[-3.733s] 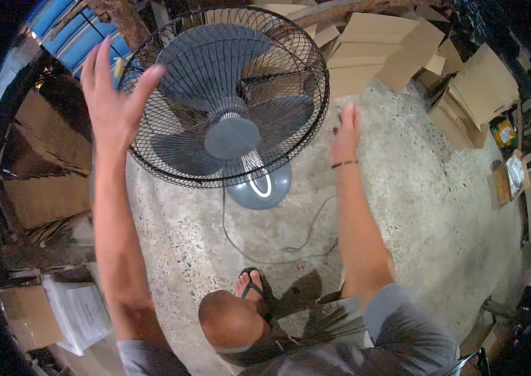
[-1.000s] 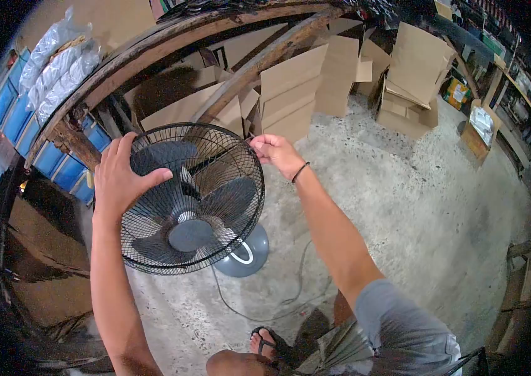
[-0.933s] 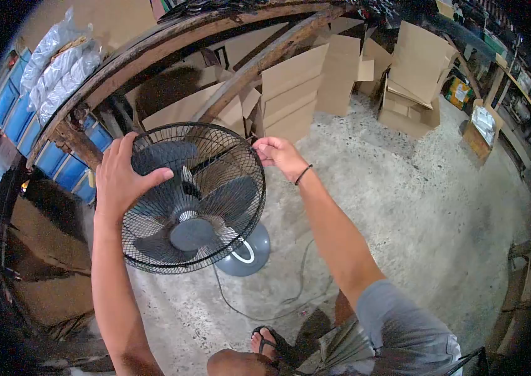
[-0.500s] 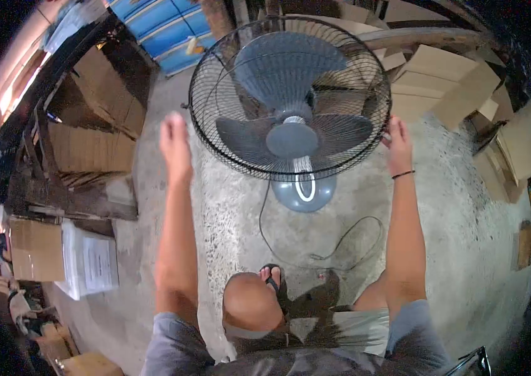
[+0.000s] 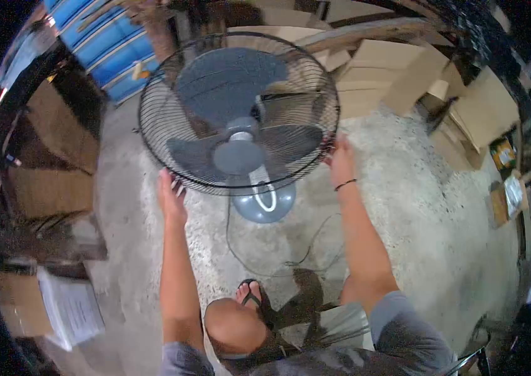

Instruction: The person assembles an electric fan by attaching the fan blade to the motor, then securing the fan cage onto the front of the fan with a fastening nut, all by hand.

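Observation:
A grey electric fan stands in front of me, with its round black wire guard (image 5: 240,191) around dark grey blades (image 5: 231,84). Its round grey base (image 5: 265,210) rests on the concrete floor. My left hand (image 5: 173,195) is at the guard's lower left rim, thumb and fingers apart; whether the fingertips touch the wire cannot be made out. On the opposite side, my right hand (image 5: 342,161) has its fingers curled at the rim, partly hidden by the wire. A thin power cord (image 5: 250,268) loops over the floor from the fan.
Flattened cardboard boxes (image 5: 372,75) lean at the back right, near a blue panel (image 5: 112,50) at the back left. More cardboard (image 5: 52,188) stands on the left, above a white plastic box (image 5: 71,307). My sandalled foot (image 5: 250,293) is close to the cord.
My left hand has come from beside the guard to its lower left rim. My right hand stays at the right rim. The whole view has shifted, so the fan appears further left.

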Motion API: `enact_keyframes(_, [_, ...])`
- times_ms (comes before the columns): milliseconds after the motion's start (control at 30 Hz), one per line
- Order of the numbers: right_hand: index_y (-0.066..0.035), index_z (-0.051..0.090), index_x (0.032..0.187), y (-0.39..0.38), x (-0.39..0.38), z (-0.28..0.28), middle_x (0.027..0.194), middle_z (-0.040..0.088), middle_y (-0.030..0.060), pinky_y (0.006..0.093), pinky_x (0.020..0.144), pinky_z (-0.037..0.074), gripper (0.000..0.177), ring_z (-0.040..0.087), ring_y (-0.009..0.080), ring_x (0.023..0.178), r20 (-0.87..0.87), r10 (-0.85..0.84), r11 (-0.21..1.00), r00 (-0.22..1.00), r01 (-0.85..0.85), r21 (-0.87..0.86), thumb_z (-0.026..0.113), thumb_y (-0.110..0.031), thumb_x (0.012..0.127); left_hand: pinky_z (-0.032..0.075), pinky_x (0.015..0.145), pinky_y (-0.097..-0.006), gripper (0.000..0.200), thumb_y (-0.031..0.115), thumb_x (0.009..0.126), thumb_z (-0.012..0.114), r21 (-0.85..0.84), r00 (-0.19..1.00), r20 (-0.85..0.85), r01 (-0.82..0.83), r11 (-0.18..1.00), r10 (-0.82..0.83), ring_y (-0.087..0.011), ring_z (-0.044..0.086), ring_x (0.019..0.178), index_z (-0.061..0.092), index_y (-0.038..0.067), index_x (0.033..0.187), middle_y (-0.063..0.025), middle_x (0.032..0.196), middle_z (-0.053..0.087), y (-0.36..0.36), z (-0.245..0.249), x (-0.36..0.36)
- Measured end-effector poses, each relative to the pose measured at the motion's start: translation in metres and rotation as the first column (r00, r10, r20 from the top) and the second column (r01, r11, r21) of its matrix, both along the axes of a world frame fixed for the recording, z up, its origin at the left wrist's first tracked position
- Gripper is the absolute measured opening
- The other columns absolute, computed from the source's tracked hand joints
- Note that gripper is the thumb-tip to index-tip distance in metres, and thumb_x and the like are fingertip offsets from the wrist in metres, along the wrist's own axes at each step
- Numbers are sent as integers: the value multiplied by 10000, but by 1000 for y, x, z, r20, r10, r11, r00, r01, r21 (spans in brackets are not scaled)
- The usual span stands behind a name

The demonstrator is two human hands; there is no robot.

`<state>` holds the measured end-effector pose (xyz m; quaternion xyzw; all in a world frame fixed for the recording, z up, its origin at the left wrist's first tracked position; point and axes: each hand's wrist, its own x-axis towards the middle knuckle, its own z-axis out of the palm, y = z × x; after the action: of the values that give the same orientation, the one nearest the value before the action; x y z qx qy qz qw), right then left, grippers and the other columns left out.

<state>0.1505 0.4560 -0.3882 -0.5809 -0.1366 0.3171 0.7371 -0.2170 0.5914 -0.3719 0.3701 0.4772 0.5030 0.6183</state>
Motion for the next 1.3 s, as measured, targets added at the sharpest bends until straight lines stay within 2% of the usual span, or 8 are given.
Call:
enact_keyframes(300, [-127,532,1100,-11,-18,-16,969,586,-13,335,710,489,204,548,137,842,74,-47,999,996,48,-12,464,-269,971,415,820,-353,432,467,907,541,136,997,70,-36,990,27,-152,458,933,456,136,1171,4,1067,480,9,-9,-4])
enact_keyframes(433, [-84,542,1068,-18,-46,-65,902,562,66,453,711,527,192,544,227,802,-423,13,995,906,-53,-82,438,-185,941,429,793,-348,379,430,917,539,124,998,42,-50,991,45,-152,470,915,460,144,1153,1,1037,493,7,-9,-3])
enact_keyframes(633, [-69,551,1039,-1,-70,-101,929,597,115,445,711,530,190,576,251,830,-637,293,956,713,-240,172,430,-163,926,439,788,-341,431,435,909,556,113,998,18,-65,991,64,-155,487,914,451,132,1197,-8,1074,501,5,-11,0])
enact_keyframes(733, [-52,557,1024,3,-69,-114,908,612,126,424,687,525,209,603,265,804,-506,393,919,768,-312,240,417,-180,937,445,780,-334,470,453,898,569,124,995,33,-93,988,90,-152,491,914,449,120,1207,-15,1083,505,7,-15,2])
enact_keyframes(1067, [-98,536,978,21,-76,-141,759,596,67,356,500,503,194,582,201,635,-706,175,967,686,14,253,364,-187,959,461,761,-331,470,436,913,554,119,997,-12,-77,990,79,-168,508,869,445,99,1222,-37,1097,501,5,-16,-1])
enact_keyframes(1167, [-113,528,992,11,-82,-98,778,597,69,383,529,509,180,567,187,632,-451,-29,997,892,-5,-75,378,-210,960,467,781,-341,492,437,912,552,119,997,-13,-74,990,76,-186,511,892,434,81,1230,-69,1121,504,4,-16,-1])
enact_keyframes(1200, [-154,495,1216,11,-77,-94,983,616,36,377,650,498,361,584,175,826,-391,-105,993,914,76,-90,452,-398,953,466,787,-343,503,442,911,552,113,997,-12,-77,991,79,-190,511,901,430,76,1233,-76,1130,506,2,-12,1])
enact_keyframes(1300, [-135,481,1259,-6,-60,-33,1106,592,9,341,762,471,364,557,127,928,-185,-227,969,956,240,52,421,-357,976,465,795,-343,549,456,904,556,102,996,-26,-85,991,88,-191,512,908,412,67,1264,-83,1137,510,-1,-6,3])
